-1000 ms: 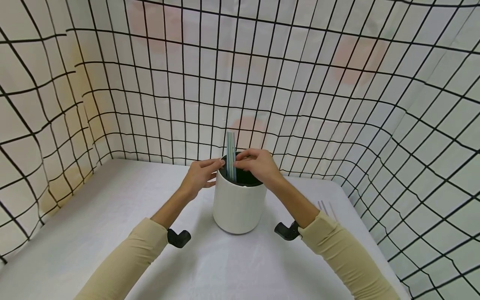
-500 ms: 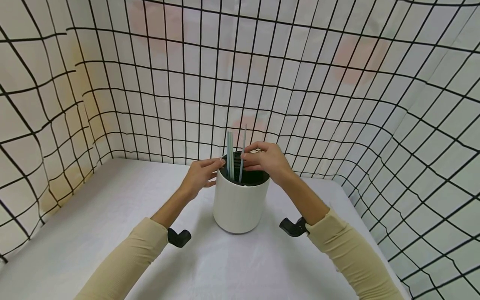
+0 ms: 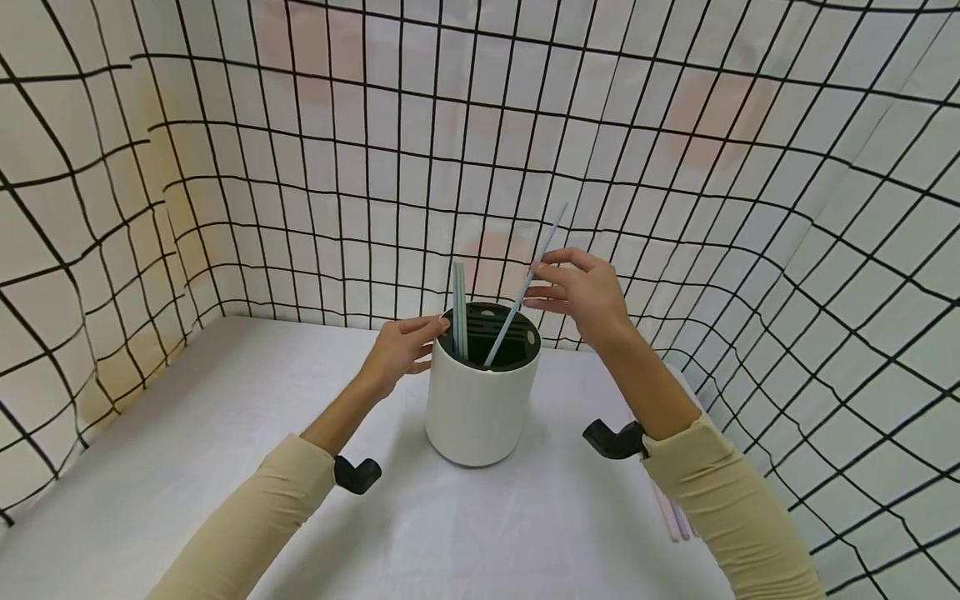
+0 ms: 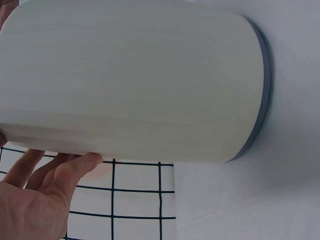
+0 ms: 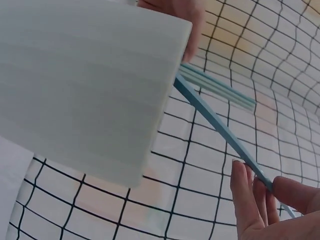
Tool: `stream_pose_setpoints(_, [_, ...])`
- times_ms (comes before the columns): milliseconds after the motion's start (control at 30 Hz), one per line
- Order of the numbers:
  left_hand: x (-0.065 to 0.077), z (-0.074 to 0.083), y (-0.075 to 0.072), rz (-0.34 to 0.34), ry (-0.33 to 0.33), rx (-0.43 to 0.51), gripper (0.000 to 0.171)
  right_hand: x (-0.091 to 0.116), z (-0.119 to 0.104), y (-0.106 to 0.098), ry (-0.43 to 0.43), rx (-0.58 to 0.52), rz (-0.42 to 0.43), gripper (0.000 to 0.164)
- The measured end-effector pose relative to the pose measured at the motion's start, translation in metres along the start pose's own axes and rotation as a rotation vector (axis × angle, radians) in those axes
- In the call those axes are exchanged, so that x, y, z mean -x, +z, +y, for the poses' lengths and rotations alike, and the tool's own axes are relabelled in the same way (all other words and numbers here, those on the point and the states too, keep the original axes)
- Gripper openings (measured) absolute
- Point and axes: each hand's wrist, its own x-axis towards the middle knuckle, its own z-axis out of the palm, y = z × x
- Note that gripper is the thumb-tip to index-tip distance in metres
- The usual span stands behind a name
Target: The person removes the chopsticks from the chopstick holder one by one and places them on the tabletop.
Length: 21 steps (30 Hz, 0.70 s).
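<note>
A white round utensil holder (image 3: 480, 417) with a black slotted top stands upright on the table. My left hand (image 3: 397, 350) holds it at the left, with a fingertip over the rim and other fingers against its side (image 4: 130, 90). Several pale blue-green chopsticks (image 3: 460, 312) stand together in the left part of the holder, beside those fingers. My right hand (image 3: 581, 292) pinches one light blue chopstick (image 5: 215, 122) between thumb and fingers, above and right of the holder. That chopstick leans right, its lower end inside the opening.
Pink and purple chopsticks (image 3: 675, 517) lie on the table by the right sleeve (image 3: 720, 500), which partly covers them. A black wire grid (image 3: 420, 167) encloses the back and both sides. Black wrist cameras (image 3: 615, 439) stick out below each wrist.
My right hand has moved right and up from the chopstick cluster, drawing one chopstick away and tilting it rightward. The left hand and the holder have stayed nearly still.
</note>
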Motion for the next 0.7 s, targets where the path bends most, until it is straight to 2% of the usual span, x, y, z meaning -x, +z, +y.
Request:
stream_pose_setpoints(200, [0.0,0.001,0.0,-0.003,0.0,-0.008,0.055,0.003,-0.011,-0.021,-0.03,-0.041,0.072,0.028])
stream_pose_setpoints(400, [0.001,0.0,-0.002,0.0,0.0,0.007,0.053,0.003,-0.017,-0.049,0.005,-0.118,0.105,0.031])
stream_pose_setpoints(533, [0.001,0.0,-0.002,-0.003,0.005,0.004,0.053,0.006,-0.011,-0.068,0.034,-0.098,0.125,0.034])
stream_pose_setpoints(700, [0.0,0.0,-0.001,-0.004,0.007,0.003,0.052,0.01,0.007,-0.093,0.095,-0.063,0.135,0.036])
